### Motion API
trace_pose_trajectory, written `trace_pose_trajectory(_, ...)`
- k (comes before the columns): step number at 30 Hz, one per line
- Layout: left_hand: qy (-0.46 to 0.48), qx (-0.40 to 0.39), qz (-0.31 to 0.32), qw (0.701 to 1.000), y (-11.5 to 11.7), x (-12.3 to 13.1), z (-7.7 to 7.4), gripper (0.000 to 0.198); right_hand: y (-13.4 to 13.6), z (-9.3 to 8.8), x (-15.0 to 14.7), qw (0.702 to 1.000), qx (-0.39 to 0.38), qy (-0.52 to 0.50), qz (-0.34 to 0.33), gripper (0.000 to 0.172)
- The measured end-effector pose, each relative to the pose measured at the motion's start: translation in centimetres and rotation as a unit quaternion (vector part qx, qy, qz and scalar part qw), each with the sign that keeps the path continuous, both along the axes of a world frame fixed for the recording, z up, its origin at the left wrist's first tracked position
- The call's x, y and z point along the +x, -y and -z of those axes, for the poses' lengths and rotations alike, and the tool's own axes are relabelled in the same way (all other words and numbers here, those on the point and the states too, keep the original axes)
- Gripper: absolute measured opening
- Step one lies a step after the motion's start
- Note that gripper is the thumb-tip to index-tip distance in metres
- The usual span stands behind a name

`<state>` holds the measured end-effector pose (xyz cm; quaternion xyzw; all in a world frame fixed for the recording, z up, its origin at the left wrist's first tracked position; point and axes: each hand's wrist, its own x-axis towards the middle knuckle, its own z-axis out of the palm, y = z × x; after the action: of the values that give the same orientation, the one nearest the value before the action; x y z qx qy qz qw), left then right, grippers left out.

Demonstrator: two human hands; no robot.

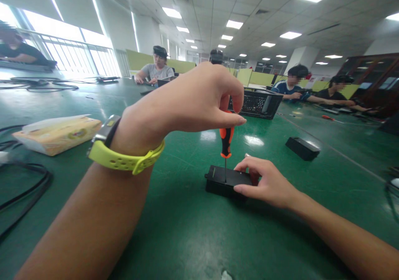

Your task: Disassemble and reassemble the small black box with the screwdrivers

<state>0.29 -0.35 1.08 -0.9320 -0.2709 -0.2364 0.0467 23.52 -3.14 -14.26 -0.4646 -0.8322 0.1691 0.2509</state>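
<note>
Closed around the top of an orange-and-black screwdriver, the left hand holds it upright, directly above a small black box on the green table. Its tip seems to meet the box's lid. The right hand clasps the box's right end, fingers curled on it. Farther right lies another black box; at the far left, a tissue pack.

Matt black plastic box on glossy green table.
</note>
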Motion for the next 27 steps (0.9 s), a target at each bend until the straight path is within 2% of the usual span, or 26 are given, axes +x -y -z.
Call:
trace_pose_trajectory(9, -0.009, -0.006, 0.004, 1.000, -0.21, 0.01, 0.04, 0.027, -0.14, -0.01, 0.05, 1.000, 0.000, 0.001, 0.002, 0.025)
trace_pose_trajectory(16, -0.015, -0.048, 0.050, 0.997, 0.27, -0.17, -0.25, 0.026, -0.09, 0.08, 0.32, 1.000, 0.004, 0.006, 0.002, 0.024)
trace_pose_trajectory(23, -0.026, -0.021, 0.026, 0.999, 0.27, 0.02, -0.09, 0.022, -0.16, -0.09, 0.18, 1.000, 0.004, 0.008, 0.003, 0.025)
trace_pose_trajectory(27, -0.038, -0.041, 0.057, 0.997, 0.59, -0.06, -0.26, 0.023, -0.09, -0.04, 0.24, 1.000, 0.003, 0.012, 0.004, 0.025)
